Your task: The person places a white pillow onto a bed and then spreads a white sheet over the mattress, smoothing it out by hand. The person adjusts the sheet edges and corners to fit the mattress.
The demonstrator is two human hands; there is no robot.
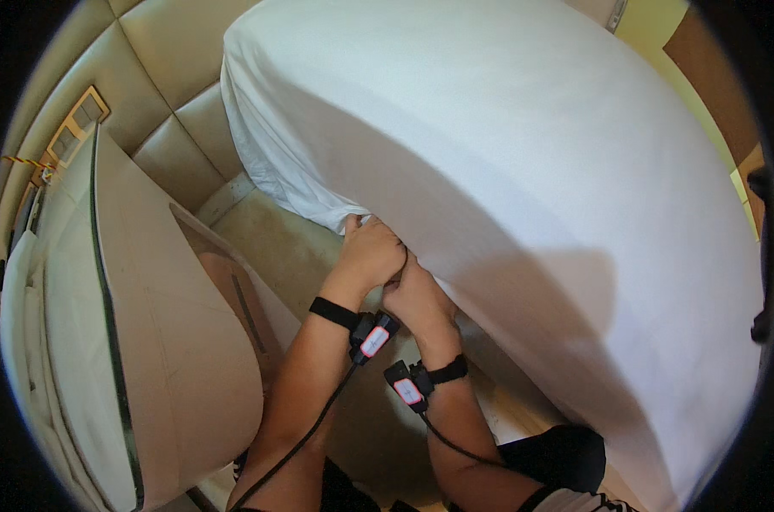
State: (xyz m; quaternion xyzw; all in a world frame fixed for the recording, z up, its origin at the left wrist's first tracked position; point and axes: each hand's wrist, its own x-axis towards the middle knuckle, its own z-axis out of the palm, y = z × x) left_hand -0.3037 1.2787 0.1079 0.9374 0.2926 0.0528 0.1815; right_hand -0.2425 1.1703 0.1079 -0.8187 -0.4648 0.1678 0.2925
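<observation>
A white bed sheet (pixel 521 128) covers a mattress and hangs down its near side. My left hand (pixel 377 251) pinches the sheet's lower edge, where the cloth bunches into folds near the head end. Close beside it, my right hand (pixel 420 293) meets the same hem, thumb towards the left hand. The right fingers are hidden by the hem and the left hand, so their grip does not show. Each wrist wears a black strap with a small cabled device, one on the left wrist (pixel 373 339) and one on the right wrist (pixel 409 386).
To the left stands a pale curved bedside cabinet (pixel 176 345) with a dark-edged top and folded white linen (pixel 32 320). Padded panels (pixel 169 51) line the wall, with socket plates (pixel 80 121). A strip of floor (pixel 278 243) runs between cabinet and bed.
</observation>
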